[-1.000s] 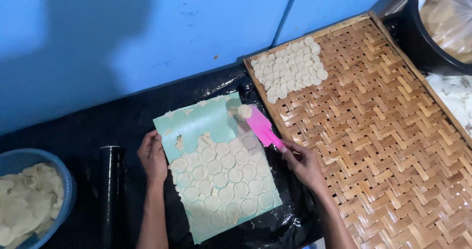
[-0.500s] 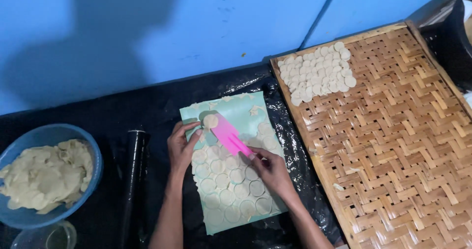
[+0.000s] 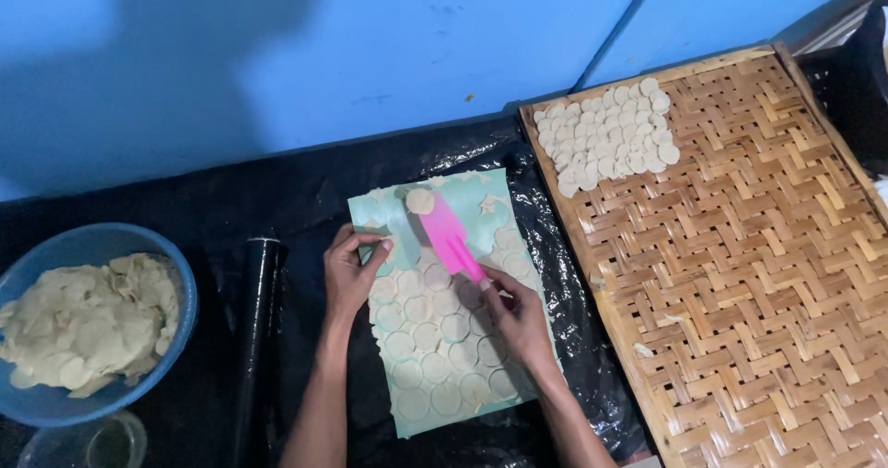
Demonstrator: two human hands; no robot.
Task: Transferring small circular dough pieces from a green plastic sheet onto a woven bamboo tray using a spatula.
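A pale green mat (image 3: 495, 211) lies on black plastic, covered with rolled dough cut into round discs (image 3: 427, 338). My right hand (image 3: 518, 315) grips a pink spatula (image 3: 450, 237), and one dough disc (image 3: 420, 201) lies at its far tip. My left hand (image 3: 351, 269) presses on the mat's left part, fingers bent over the dough beside the spatula. Both forearms reach in from the bottom edge.
A woven bamboo tray (image 3: 749, 283) on the right holds several cut discs (image 3: 606, 140) in its far left corner. A blue bowl (image 3: 180, 288) of dough scraps sits at the left. A black rolling pin (image 3: 254, 329) lies beside the mat, a clear glass (image 3: 88, 442) at the bottom left.
The view swung left, away from the tray. The spatula came back over the mat's top with a disc at its tip. My left hand moved up beside it.
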